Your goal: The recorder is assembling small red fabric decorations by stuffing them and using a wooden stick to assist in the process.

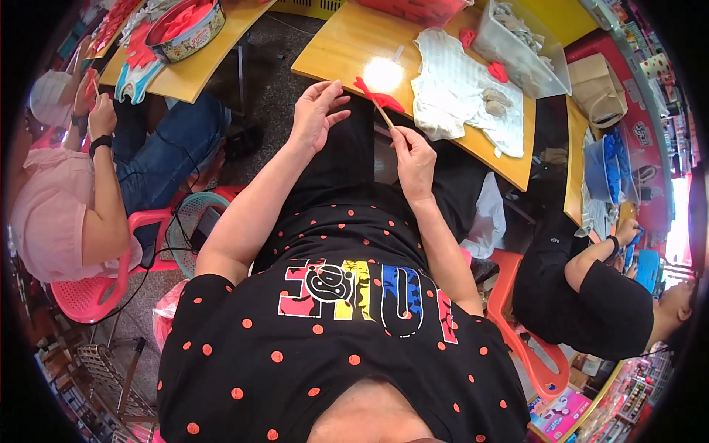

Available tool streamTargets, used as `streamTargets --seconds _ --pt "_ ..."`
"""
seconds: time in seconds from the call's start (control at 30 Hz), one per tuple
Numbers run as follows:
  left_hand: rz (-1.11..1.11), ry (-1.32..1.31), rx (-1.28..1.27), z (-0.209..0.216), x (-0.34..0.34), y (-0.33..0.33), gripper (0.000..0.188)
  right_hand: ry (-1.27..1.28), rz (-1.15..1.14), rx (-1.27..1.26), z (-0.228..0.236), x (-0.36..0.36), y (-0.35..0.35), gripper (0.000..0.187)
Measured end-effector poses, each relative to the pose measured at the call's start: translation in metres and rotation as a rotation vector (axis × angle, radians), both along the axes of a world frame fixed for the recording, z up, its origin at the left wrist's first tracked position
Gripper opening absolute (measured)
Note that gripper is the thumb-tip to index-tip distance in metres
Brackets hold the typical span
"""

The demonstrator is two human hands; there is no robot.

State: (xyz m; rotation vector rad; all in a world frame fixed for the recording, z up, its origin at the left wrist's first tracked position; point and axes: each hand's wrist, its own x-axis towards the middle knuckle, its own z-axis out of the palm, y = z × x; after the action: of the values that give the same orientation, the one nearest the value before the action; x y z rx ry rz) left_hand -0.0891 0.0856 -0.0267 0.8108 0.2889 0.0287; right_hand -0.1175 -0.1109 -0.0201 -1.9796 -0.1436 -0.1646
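Note:
My right hand [413, 159] pinches a thin wooden stick [385, 117] over the near edge of the table. At the stick's far end is a small red cloth piece [382, 97], its exact shape hard to make out. Just left of it, my left hand [317, 114] is raised with fingers apart and nothing in it. To the right, a white ribbed cloth [441, 85] lies spread on the wooden table [336, 48]. A small beige bundle [496, 102] and a red scrap [498, 71] rest on this cloth.
A translucent bin [509, 55] of pale pieces stands at the table's right, by a red basket [417, 9]. Co-workers sit left and right; the left table holds a round tin [188, 40] of red pieces. A white plastic bag [487, 218] hangs right of my lap.

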Motion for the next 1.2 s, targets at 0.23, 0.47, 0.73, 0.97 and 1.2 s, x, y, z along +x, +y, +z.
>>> streamTargets --seconds 0.23,0.47,0.73,0.97,1.2 --pt "-0.083 -0.043 -0.068 -0.006 0.002 -0.001 0.025 -0.278 0.089 -0.170 -0.006 -0.004 -0.006 0.017" --pt "-0.120 -0.045 -0.051 -0.002 0.001 -0.005 0.024 0.331 0.136 0.248 -0.020 -0.002 -0.005 0.021" --pt "-0.141 -0.052 -0.052 -0.005 0.003 -0.003 0.025 0.562 0.223 0.505 -0.014 -0.003 0.005 0.021" --pt "-0.121 0.035 0.025 -0.007 0.003 -0.004 0.026 0.552 0.249 0.458 -0.018 -0.009 0.010 0.022" --pt "-0.152 0.082 0.035 -0.008 0.002 -0.006 0.027 0.611 0.261 0.535 -0.017 -0.010 0.012 0.022"
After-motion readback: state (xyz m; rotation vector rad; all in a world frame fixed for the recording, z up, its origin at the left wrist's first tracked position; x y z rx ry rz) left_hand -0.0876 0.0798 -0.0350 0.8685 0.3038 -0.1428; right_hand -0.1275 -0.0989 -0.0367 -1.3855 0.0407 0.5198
